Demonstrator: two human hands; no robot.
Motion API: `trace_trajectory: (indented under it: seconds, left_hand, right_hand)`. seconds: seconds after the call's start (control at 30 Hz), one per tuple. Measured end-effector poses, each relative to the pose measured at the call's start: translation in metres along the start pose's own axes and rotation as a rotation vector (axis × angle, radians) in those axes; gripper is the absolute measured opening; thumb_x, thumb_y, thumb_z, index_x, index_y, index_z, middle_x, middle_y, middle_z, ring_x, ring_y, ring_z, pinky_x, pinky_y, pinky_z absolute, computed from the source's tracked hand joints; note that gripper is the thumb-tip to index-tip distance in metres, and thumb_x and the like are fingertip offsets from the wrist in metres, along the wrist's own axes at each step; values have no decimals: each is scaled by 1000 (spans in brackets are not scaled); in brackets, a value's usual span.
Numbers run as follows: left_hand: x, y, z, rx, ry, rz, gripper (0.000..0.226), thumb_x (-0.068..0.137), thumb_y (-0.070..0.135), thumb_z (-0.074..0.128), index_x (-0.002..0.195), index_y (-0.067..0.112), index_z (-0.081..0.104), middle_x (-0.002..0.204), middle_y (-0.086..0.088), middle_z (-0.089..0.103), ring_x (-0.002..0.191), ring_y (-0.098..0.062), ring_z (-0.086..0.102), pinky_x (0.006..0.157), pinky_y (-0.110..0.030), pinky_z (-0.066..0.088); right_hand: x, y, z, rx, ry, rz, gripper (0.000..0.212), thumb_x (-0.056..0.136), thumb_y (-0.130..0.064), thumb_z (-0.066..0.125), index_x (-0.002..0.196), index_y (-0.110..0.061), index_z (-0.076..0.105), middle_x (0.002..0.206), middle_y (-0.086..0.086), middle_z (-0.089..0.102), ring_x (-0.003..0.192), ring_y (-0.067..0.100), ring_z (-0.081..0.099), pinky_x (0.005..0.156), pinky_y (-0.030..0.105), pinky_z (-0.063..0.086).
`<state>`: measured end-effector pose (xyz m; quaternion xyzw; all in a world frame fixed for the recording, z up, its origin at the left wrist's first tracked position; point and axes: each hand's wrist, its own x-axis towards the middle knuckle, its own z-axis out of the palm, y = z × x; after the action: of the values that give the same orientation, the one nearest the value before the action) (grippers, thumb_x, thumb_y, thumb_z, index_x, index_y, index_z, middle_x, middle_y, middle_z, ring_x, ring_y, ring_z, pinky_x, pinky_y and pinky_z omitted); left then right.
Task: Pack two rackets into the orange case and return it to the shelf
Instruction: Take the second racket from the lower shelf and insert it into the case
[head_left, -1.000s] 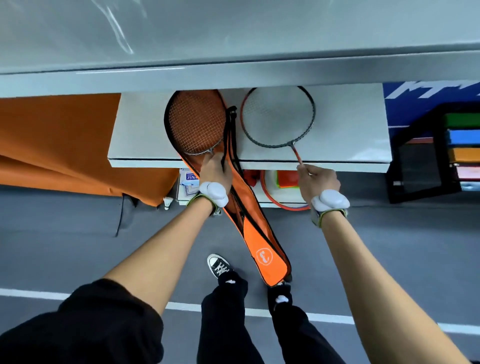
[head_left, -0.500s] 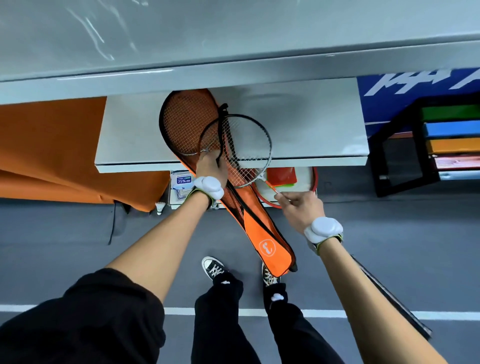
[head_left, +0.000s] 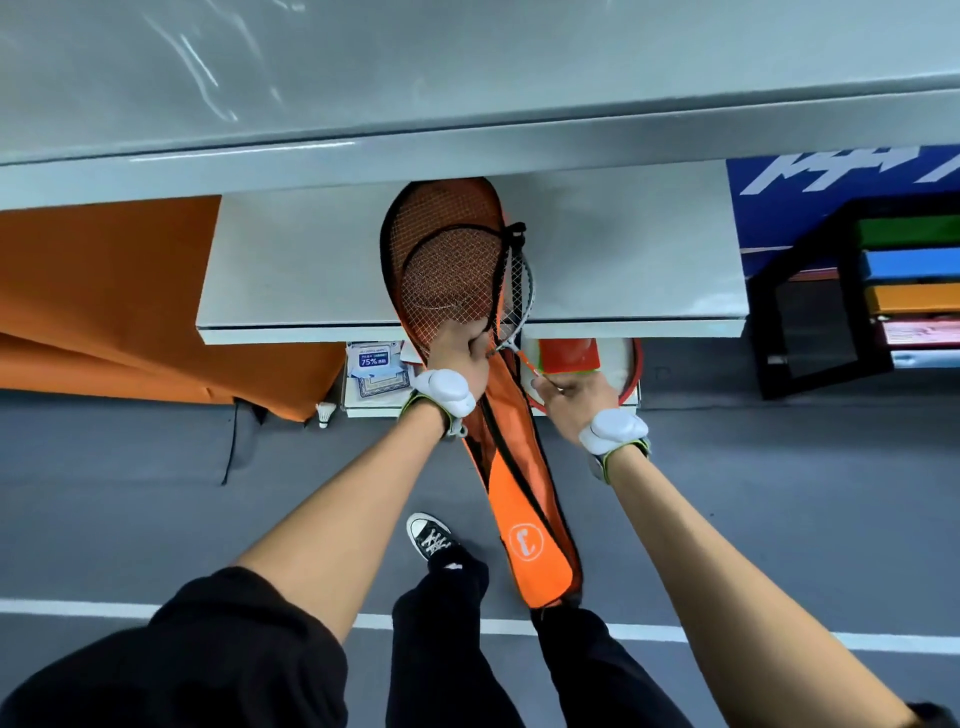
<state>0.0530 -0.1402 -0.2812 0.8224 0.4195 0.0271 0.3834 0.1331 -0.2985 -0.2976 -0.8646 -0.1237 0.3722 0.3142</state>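
Observation:
The orange case (head_left: 524, 499) lies with its wide open end on the white shelf (head_left: 291, 270) and its narrow end hanging toward the floor. One racket head (head_left: 415, 218) rests inside the case. A second racket (head_left: 452, 275) with a black and silver frame lies mostly on top of it, its right rim sticking out past the zipper edge. My left hand (head_left: 460, 345) grips the case's opening edge at the shelf's front. My right hand (head_left: 569, 395) pinches the second racket's thin orange shaft just below the shelf.
Under the shelf sit a wipes packet (head_left: 375, 364), a red-rimmed round item (head_left: 631, 364) and a shuttlecock (head_left: 324, 413) on the grey floor. An orange cloth (head_left: 93, 301) hangs at left. A black rack with coloured boxes (head_left: 904, 280) stands at right. My feet are below the case.
My right hand has carried the second racket from the bare shelf to the left and slid its head into the case over the first racket. My left hand stayed on the case opening.

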Motion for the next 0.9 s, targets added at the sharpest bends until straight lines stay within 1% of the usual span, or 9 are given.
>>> trace_trajectory:
  seconds: [0.13, 0.3, 0.4, 0.47, 0.57, 0.63, 0.73, 0.83, 0.9]
  left_hand:
    - [0, 7, 0, 3, -16, 35, 31, 97, 10, 51, 124, 5, 65, 115, -24, 62, 110, -35, 59, 96, -31, 40]
    - [-10, 11, 6, 80, -151, 132, 31, 96, 14, 48, 117, 5, 69, 109, -25, 65, 105, -37, 59, 91, -35, 39]
    - [-18, 11, 8, 50, -104, 135, 26, 95, 8, 50, 112, 6, 70, 104, -25, 64, 102, -36, 60, 89, -37, 42]
    - [-18, 12, 7, 14, -70, 117, 27, 96, 8, 50, 115, 6, 69, 107, -26, 64, 104, -36, 59, 91, -38, 43]
    - [-16, 17, 5, 5, -60, 84, 31, 98, 9, 48, 124, 7, 65, 117, -23, 64, 114, -34, 57, 97, -33, 39]
    - [-16, 19, 4, -17, -47, 80, 32, 98, 9, 48, 126, 7, 64, 123, -20, 63, 118, -32, 57, 99, -27, 36]
    - [-15, 22, 4, -15, -29, 93, 32, 98, 10, 47, 125, 9, 65, 117, -21, 64, 111, -33, 58, 92, -31, 41]
    - [-12, 24, 1, -34, 8, 101, 29, 98, 9, 47, 118, 7, 67, 106, -23, 66, 101, -34, 60, 84, -34, 44]
    - [-8, 24, 1, -46, 13, 82, 31, 99, 11, 46, 122, 8, 66, 111, -21, 67, 107, -34, 60, 90, -35, 46]
  right_hand:
    - [4, -5, 13, 50, -27, -5, 28, 94, -44, 61, 86, -23, 78, 70, 0, 57, 70, 23, 48, 68, 27, 40]
    - [20, -10, 19, 107, -25, 5, 34, 92, -51, 58, 87, -23, 76, 69, -5, 59, 67, 17, 50, 65, 26, 42]
    - [31, -14, 17, 209, -25, 36, 30, 93, -51, 58, 84, -28, 76, 61, -10, 67, 56, 10, 55, 55, 21, 44]
    - [35, -13, 18, 229, -63, 11, 28, 97, -44, 57, 96, -25, 77, 62, -11, 71, 50, 5, 55, 51, 18, 47]
    - [37, -10, 22, 195, -106, 22, 31, 96, -29, 58, 126, -25, 68, 94, 4, 79, 70, 14, 68, 78, 31, 60]
    - [36, -7, 26, 165, -118, 49, 39, 95, -25, 58, 134, -23, 61, 101, 10, 77, 85, 25, 74, 86, 38, 61]
    - [27, 6, 27, 283, -149, 118, 39, 98, -30, 59, 132, -12, 55, 103, 10, 75, 84, 22, 72, 74, 29, 62]
    - [5, 28, 25, 261, -133, 151, 41, 96, -48, 57, 117, -14, 63, 95, 9, 78, 88, 26, 75, 82, 41, 60]
    - [-14, 45, 25, 316, -133, 170, 36, 95, -48, 57, 105, -15, 66, 84, 4, 79, 74, 19, 77, 66, 34, 59]
